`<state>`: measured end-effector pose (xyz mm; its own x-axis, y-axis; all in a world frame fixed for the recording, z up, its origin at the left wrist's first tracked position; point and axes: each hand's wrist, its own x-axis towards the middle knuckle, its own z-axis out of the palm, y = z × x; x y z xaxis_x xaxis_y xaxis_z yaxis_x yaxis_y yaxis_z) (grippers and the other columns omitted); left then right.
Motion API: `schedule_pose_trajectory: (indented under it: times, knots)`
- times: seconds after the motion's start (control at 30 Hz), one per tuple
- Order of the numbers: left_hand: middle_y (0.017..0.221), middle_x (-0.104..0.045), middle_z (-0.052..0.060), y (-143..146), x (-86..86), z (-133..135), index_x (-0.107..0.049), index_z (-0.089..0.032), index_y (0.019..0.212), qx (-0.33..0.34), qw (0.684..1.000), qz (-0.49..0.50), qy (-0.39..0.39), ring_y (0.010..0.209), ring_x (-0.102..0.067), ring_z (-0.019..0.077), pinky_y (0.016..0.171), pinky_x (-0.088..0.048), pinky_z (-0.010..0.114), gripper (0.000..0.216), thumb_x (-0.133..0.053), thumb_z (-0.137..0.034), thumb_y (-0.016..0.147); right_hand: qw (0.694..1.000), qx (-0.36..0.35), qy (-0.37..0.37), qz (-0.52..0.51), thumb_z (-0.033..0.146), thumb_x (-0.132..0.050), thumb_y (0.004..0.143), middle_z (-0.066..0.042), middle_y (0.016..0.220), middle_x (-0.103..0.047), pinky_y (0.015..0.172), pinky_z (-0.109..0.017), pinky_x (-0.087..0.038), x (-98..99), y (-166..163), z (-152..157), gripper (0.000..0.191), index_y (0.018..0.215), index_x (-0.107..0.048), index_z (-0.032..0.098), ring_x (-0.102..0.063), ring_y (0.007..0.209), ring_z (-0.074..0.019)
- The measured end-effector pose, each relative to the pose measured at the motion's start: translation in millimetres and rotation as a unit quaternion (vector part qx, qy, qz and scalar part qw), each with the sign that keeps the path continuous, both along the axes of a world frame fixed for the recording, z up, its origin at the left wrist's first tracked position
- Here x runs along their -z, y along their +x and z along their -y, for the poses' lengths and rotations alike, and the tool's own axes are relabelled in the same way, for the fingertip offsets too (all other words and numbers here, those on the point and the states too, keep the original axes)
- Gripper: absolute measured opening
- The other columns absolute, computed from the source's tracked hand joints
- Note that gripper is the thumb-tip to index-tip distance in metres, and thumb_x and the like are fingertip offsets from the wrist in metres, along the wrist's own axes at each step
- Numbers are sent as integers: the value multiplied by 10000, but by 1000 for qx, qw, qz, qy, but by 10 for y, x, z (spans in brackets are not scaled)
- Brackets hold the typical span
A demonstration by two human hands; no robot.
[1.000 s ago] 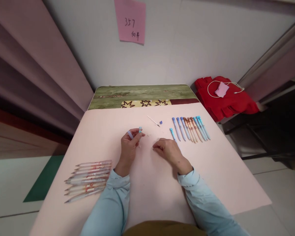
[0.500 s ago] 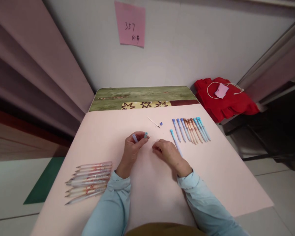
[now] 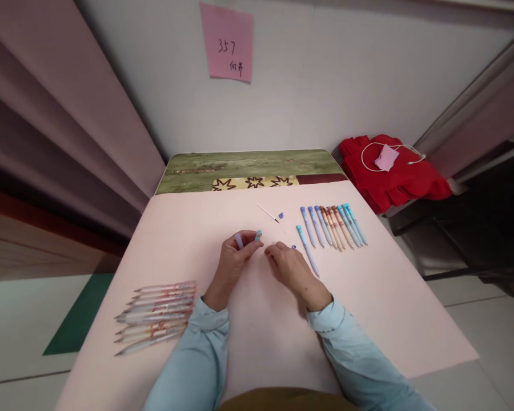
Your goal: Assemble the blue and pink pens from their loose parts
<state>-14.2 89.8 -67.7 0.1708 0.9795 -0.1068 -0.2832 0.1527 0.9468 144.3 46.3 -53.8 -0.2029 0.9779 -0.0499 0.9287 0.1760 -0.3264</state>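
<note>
My left hand (image 3: pixel 233 260) is closed around a lavender pen barrel (image 3: pixel 239 241) and a short teal pen piece (image 3: pixel 258 234) that stands up at the fingertips. Just to its right, my right hand (image 3: pixel 288 264) has its fingertips pinched together; whatever lies between them is too small to make out. A white pen refill (image 3: pixel 267 213) with a dark tip lies beyond the hands, beside a small dark-blue piece (image 3: pixel 281 215). Near the right knuckles rests another tiny blue piece (image 3: pixel 293 246). One pen with a teal top and lavender body (image 3: pixel 308 250) lies right of that hand.
A row of blue, brown and teal pens (image 3: pixel 334 228) lies at the right on the pink-white sheet (image 3: pixel 368 308). Several clear pens with red print (image 3: pixel 156 311) are at the left. Behind stands a wall with a pink note (image 3: pixel 227 43); a red cloth (image 3: pixel 389 177) sits beyond the right edge.
My left hand has shifted slightly right with the barrel and teal piece, closer to my right hand. The tiny blue piece by my right knuckles now shows.
</note>
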Motion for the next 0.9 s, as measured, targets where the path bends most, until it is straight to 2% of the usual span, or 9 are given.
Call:
schedule_pose_trajectory:
  times: [0.07,0.17,0.43,0.57,0.73,0.83,0.9]
  knots:
    - [758,-700,15,0,-8,3,-723,-172,905,7,1000,1,-17,543,-476,72,505,-334,215,260,-827,-277,691,1000,-2,6,-17,213,-465,988,-71,1084,-668,718,-275,-433,18,18,-4,230,1123,-651,209,-666,840,-183]
    - [745,-700,26,-4,-7,-1,-707,-162,922,22,999,12,-29,504,-412,58,475,-289,207,265,-808,-300,718,1000,3,7,-27,222,-499,973,-59,1036,-677,707,-269,-430,33,53,-16,197,1063,-673,210,-662,823,-181]
    - [756,-680,33,-15,-9,-25,-687,-150,924,4,998,44,-40,514,-444,55,471,-309,190,252,-750,-345,777,993,60,62,-82,166,-521,941,-64,961,-693,743,-262,-445,89,125,-38,200,1032,-698,190,-650,851,-182]
    - [721,-661,21,-14,-15,-26,-690,-150,927,2,997,53,-55,507,-446,52,457,-303,182,267,-752,-355,768,993,45,53,-91,212,-558,938,-52,1007,-693,738,-254,-448,96,97,-30,200,1068,-710,224,-655,858,-168]
    - [732,-666,23,-13,-14,-21,-688,-152,930,10,997,60,-53,522,-458,54,460,-306,185,262,-747,-354,773,999,32,10,-39,228,-544,942,-47,973,-680,683,-261,-419,55,32,-27,170,940,-714,225,-649,814,-170]
    - [746,-674,27,-19,-9,-20,-688,-152,928,13,997,60,-51,519,-451,58,459,-303,196,267,-751,-358,768,998,35,29,-51,219,-517,936,-62,959,-666,670,-270,-410,44,27,-19,154,950,-669,198,-629,783,-177]
    - [758,-675,26,-23,-2,-21,-686,-158,936,15,997,55,-53,515,-449,62,459,-298,203,279,-752,-369,766,992,43,58,-108,203,-501,922,-57,909,-658,675,-270,-413,39,48,-13,139,938,-638,189,-610,765,-171]
